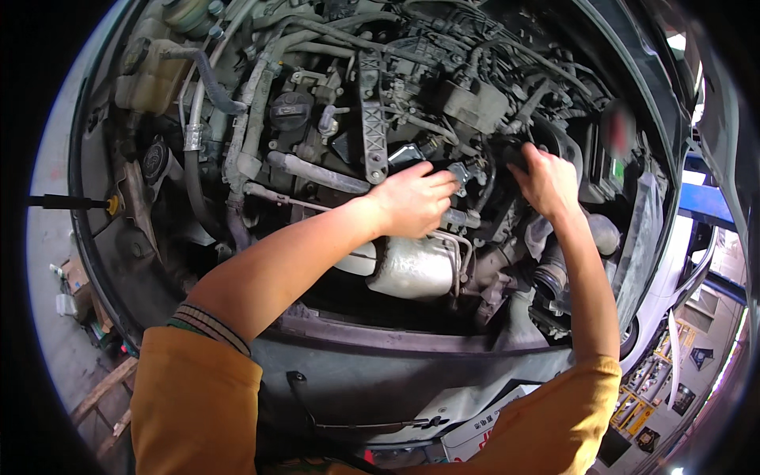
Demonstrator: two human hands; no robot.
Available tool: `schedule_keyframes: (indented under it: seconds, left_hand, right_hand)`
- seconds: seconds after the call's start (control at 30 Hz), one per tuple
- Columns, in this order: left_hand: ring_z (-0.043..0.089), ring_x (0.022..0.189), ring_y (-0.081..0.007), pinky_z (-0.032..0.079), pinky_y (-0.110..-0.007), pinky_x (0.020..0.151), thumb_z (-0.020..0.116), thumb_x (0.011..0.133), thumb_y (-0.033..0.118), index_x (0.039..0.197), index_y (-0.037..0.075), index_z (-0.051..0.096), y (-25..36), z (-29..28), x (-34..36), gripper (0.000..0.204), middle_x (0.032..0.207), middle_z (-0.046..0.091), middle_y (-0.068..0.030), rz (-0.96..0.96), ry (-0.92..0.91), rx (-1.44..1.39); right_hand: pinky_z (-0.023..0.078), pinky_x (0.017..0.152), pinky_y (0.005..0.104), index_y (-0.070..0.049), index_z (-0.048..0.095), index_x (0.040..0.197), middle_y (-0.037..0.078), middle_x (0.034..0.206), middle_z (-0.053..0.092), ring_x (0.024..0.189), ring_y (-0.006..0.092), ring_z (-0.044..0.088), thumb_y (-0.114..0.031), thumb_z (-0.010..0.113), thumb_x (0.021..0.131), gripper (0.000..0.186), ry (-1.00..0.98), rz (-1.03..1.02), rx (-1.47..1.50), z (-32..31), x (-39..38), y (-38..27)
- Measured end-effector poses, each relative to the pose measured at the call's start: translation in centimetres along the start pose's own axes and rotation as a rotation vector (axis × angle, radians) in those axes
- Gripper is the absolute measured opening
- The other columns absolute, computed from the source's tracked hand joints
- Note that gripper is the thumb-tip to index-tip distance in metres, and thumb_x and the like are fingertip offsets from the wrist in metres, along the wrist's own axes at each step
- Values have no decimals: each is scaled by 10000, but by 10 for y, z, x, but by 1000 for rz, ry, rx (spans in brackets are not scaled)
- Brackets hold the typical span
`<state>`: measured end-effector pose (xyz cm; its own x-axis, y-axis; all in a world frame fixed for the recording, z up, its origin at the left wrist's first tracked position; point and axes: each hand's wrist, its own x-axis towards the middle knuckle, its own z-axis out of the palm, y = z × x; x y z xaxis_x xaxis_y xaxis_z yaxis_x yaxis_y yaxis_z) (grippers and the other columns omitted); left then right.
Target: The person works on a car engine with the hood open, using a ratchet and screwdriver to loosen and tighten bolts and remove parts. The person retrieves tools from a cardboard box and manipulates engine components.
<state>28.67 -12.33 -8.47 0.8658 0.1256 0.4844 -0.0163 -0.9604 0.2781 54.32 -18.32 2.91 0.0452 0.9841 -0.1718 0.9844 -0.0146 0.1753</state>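
1 fisheye view, head-worn, facing down and forward, close above an open engine bay (356,329)

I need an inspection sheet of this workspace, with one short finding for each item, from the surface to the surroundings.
Surface: open engine bay, dusty; purplish-grey front crossbar before it.
Things at hand: silver heat shield below the left hand; grey ribbed bracket above it.
Clutter: wooden slats at lower left; white printed box at the lower edge.
Hands: both bare; left palm down, right hand reaching among dark parts; grip cannot be told.
Cables: dark cable between the hands; its ends are unclear.
Surroundings: pale floor at left, blue beam at right.
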Motion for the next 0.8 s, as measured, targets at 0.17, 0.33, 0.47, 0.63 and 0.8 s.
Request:
schedule_keyframes:
  seconds: [0.17, 0.33, 0.47, 0.63, 0.8]
  left_hand:
    - [577, 1207, -184, 457, -352, 942, 656, 745, 134, 767, 32, 667, 1, -5, 4, 105, 1225, 667, -54, -13, -22, -28]
    - [573, 1218, -189, 458, -354, 937, 654, 749, 128, 778, 35, 664, 3, -13, 9, 98, 1266, 645, -53, -26, -70, -42]
    - [564, 1246, -193, 454, -367, 924, 654, 746, 118, 759, 34, 639, 3, -14, 9, 86, 1295, 638, -59, -31, -97, -47]
    - [568, 1247, -202, 455, -371, 920, 664, 739, 107, 757, 41, 619, 5, -17, 9, 82, 1309, 639, -64, -21, -125, -45]
    - [569, 1238, -205, 456, -369, 917, 669, 745, 109, 830, 38, 632, 4, -15, 9, 117, 1292, 642, -62, -16, -138, -53]
  right_hand:
    - [500, 587, 458, -44, 575, 852, 182, 725, 637, 674, 396, 648, -333, 760, 856, 343, 200, -86, 306, 22, -3, 21]
    - [507, 584, 449, -48, 579, 824, 160, 692, 630, 662, 381, 645, -312, 745, 865, 314, 298, -85, 424, 31, -9, 20]
    - [501, 574, 445, -45, 550, 785, 138, 663, 606, 641, 363, 644, -291, 756, 852, 328, 367, -105, 435, 35, -10, 20]
    - [505, 592, 435, -49, 574, 806, 143, 678, 623, 667, 357, 652, -315, 759, 849, 327, 390, -72, 469, 40, -15, 18]
    - [519, 645, 402, -49, 662, 969, 159, 791, 680, 735, 345, 678, -296, 762, 852, 291, 301, 67, 453, 32, -18, 13]
